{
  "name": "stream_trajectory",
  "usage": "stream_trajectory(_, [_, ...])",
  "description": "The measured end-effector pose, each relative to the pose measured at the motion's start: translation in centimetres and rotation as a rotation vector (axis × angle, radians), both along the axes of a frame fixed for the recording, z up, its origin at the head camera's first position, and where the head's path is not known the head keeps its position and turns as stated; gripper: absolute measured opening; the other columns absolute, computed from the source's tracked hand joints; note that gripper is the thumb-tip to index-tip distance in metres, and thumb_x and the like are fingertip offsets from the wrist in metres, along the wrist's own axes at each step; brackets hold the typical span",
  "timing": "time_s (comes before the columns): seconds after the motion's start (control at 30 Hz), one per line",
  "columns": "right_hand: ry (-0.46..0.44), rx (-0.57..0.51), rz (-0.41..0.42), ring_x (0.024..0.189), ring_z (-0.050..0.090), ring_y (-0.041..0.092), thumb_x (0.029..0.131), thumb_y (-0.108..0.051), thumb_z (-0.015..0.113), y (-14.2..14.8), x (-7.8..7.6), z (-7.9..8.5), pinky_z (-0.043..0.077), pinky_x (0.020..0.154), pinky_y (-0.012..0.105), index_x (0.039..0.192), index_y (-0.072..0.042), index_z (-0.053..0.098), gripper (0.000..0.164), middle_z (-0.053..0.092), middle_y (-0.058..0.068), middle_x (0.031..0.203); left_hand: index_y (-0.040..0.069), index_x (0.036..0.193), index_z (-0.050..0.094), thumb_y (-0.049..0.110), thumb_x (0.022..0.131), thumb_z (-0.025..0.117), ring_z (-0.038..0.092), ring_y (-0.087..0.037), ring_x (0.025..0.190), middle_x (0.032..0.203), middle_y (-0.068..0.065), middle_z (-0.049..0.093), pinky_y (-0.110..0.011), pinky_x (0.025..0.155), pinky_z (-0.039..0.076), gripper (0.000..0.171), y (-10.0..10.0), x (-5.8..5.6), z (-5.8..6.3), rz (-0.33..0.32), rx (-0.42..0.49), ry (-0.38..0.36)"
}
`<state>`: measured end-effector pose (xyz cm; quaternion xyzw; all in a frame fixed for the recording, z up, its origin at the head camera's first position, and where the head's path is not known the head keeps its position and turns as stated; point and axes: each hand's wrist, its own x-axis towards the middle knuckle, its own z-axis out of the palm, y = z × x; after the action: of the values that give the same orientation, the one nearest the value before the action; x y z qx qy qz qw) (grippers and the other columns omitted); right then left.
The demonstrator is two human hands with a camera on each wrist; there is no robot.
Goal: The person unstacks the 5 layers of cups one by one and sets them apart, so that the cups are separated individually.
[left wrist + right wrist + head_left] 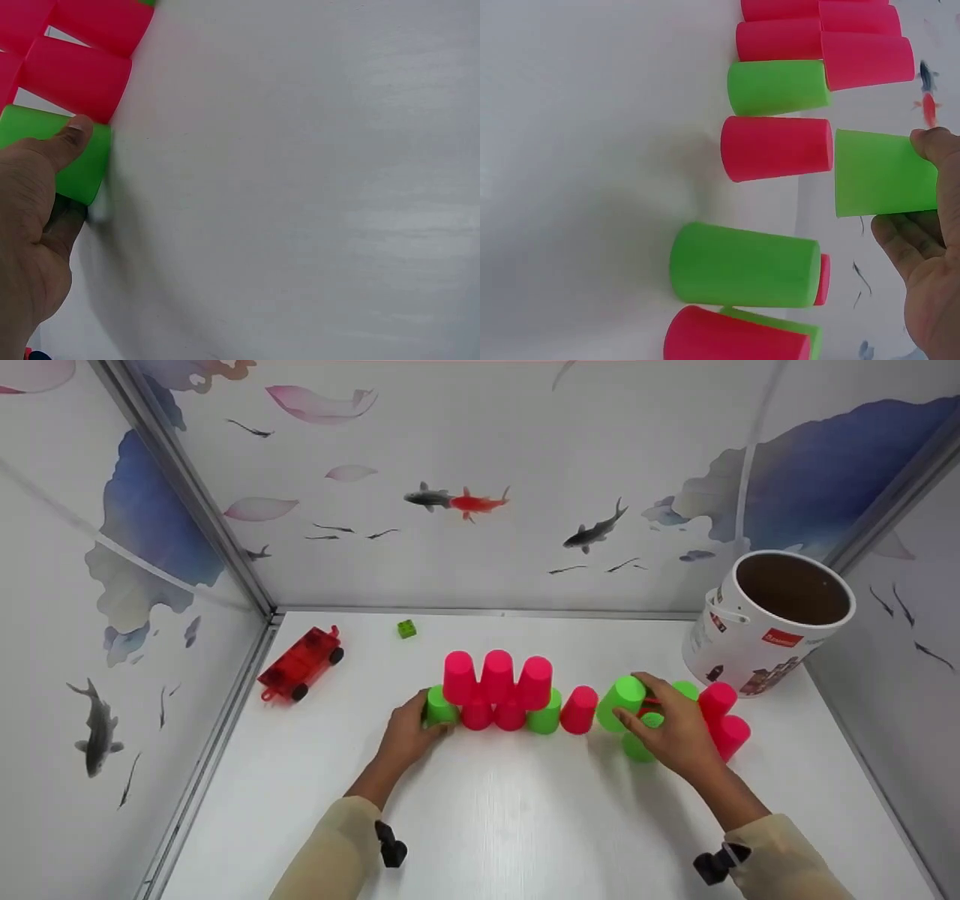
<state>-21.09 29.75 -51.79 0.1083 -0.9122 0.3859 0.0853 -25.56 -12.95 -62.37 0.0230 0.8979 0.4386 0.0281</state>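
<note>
Upside-down plastic cups form a row on the white table, with a second layer of pink cups (pixel 497 678) on top. My left hand (pixel 409 731) grips the green cup (pixel 441 709) at the row's left end, thumb at the near side in the left wrist view. My right hand (pixel 671 727) holds another green cup (pixel 877 174) between thumb and fingers, raised off the table. Beside that held cup, at the row's right end, stands a single pink cup (pixel 580 709) with nothing on it. A green cup (pixel 544 712) stands left of it, partly under the upper layer.
Loose green cups (pixel 639 744) and pink cups (pixel 731 735) stand beneath and right of my right hand. A white bucket (pixel 720 649) stands at the back right. A red toy wagon (pixel 301 664) and a small green block (pixel 406 628) lie at the back left.
</note>
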Motion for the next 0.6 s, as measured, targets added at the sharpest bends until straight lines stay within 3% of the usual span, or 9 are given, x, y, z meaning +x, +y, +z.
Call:
stream_trajectory(0.13, [0.042, 0.008, -0.018, 0.123, 0.076, 0.04, 0.089, -0.012, 0.094, 1.3, 1.5, -0.7, 0.065, 0.099, 0.054, 0.149, 0.001, 0.06, 0.07, 0.075, 0.017, 0.135, 0.013, 0.156, 0.059, 0.019, 0.096, 0.088, 0.063, -0.032, 0.143, 0.149, -0.008, 0.07, -0.053, 0.124, 0.051, 0.067, -0.1, -0.1, 0.0, 0.003, 0.001, -0.008])
stream_trajectory(0.23, [0.092, 0.04, -0.035, 0.121, 0.077, 0.038, 0.085, -0.011, 0.097, 2.0, 2.6, -1.1, 0.067, 0.098, 0.033, 0.146, 0.0, 0.063, 0.071, 0.076, 0.015, 0.133, 0.013, 0.155, 0.059, 0.019, 0.095, 0.088, 0.063, -0.032, 0.143, 0.149, -0.008, 0.071, -0.054, 0.124, 0.051, 0.067, -0.1, -0.1, 0.0, 0.003, 0.006, -0.007])
stream_trajectory(0.33, [0.138, 0.048, -0.032, 0.12, 0.077, 0.037, 0.082, -0.008, 0.098, 2.6, 3.4, -1.4, 0.056, 0.098, 0.009, 0.144, -0.001, 0.064, 0.071, 0.076, 0.014, 0.135, 0.014, 0.155, 0.06, 0.021, 0.095, 0.088, 0.063, -0.031, 0.143, 0.149, -0.008, 0.071, -0.054, 0.124, 0.051, 0.068, -0.1, 0.0, 0.1, 0.008, 0.016, -0.014])
stream_trajectory(0.4, [0.159, 0.034, -0.022, 0.12, 0.077, 0.037, 0.082, -0.006, 0.098, 2.9, 3.9, -1.5, 0.049, 0.098, 0.001, 0.144, -0.003, 0.064, 0.07, 0.076, 0.014, 0.136, 0.014, 0.155, 0.06, 0.021, 0.094, 0.089, 0.063, -0.031, 0.142, 0.148, -0.007, 0.071, -0.053, 0.124, 0.051, 0.068, 0.0, 0.0, 0.2, 0.012, 0.021, -0.016])
stream_trajectory(0.6, [0.156, -0.009, -0.007, 0.116, 0.078, 0.034, 0.081, -0.005, 0.099, 3.6, 5.2, -1.9, 0.053, 0.095, 0.003, 0.143, -0.004, 0.066, 0.07, 0.076, 0.009, 0.135, 0.015, 0.156, 0.06, 0.019, 0.095, 0.088, 0.063, -0.031, 0.141, 0.148, -0.007, 0.071, -0.053, 0.124, 0.051, 0.068, 0.2, -0.1, 0.2, 0.011, 0.017, -0.022])
